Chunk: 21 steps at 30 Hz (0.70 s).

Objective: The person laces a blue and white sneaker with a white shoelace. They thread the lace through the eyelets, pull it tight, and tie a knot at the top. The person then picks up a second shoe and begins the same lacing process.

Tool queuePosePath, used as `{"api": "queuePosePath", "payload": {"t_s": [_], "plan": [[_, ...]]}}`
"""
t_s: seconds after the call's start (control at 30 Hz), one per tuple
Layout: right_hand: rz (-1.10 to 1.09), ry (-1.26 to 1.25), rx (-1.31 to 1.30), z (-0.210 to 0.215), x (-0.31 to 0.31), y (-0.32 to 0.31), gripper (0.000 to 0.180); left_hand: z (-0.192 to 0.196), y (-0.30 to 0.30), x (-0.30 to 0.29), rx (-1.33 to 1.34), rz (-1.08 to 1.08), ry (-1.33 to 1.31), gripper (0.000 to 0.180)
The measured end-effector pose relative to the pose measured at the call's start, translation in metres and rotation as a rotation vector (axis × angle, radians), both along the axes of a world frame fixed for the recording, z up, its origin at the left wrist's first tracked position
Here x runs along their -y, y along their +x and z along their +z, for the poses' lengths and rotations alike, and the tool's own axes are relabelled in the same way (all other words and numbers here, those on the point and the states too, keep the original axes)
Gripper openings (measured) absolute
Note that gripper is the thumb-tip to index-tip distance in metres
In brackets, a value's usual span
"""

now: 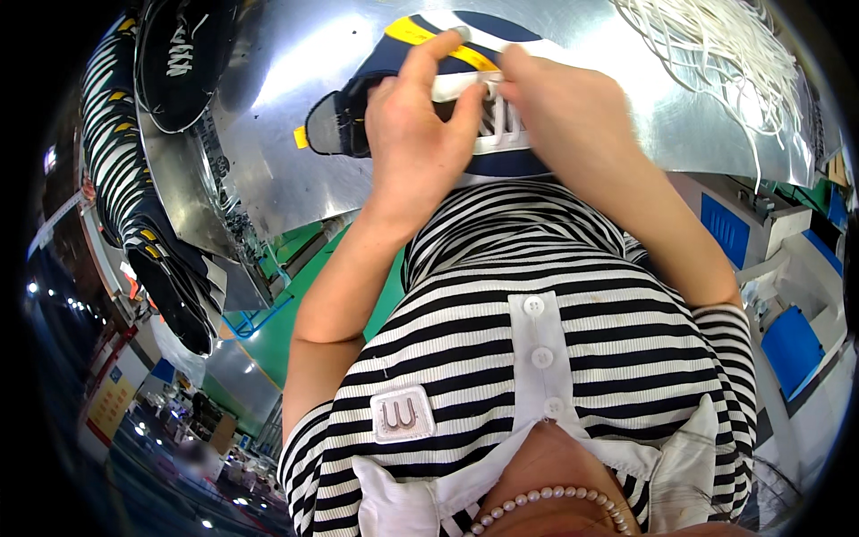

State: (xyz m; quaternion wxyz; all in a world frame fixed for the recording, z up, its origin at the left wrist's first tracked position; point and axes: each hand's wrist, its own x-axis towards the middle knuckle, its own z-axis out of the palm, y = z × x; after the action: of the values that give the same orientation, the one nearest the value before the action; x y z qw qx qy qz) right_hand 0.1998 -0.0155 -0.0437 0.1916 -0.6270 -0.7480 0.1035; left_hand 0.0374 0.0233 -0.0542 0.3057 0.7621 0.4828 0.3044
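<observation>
Both hands grip 1 navy shoe (pixel 358 121) at the worktop's (pixel 295 161) near edge: left hand (pixel 416 134) steadying it, right hand (pixel 559 112) pinching the lace area.

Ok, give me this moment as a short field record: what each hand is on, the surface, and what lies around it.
left hand: grips the navy shoe at its lace area, thumb up
right hand: on the same shoe, fingers at the white eyelet panel
shoe: navy with yellow stripe, lying on the metal table
laces: loose bundle of white laces at the table's far right
other shoes: row of dark shoes along the left
</observation>
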Motion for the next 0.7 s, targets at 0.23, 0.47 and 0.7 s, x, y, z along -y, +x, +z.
{"api": "queuePosePath", "payload": {"t_s": [0.23,0.47,0.7], "plan": [[-0.022,-0.091,-0.208,0.020,0.008,0.034,0.012,0.011,-0.010,-0.005,0.336,0.059,-0.420,0.047],[-0.294,-0.014,-0.596,-0.021,-0.002,0.022,0.016,-0.004,0.003,-0.008,0.099,-0.001,0.000,0.058],[-0.188,0.179,-0.853,-0.028,0.000,0.028,0.033,0.032,-0.006,-0.008,0.475,-0.093,-0.683,0.061]]}}
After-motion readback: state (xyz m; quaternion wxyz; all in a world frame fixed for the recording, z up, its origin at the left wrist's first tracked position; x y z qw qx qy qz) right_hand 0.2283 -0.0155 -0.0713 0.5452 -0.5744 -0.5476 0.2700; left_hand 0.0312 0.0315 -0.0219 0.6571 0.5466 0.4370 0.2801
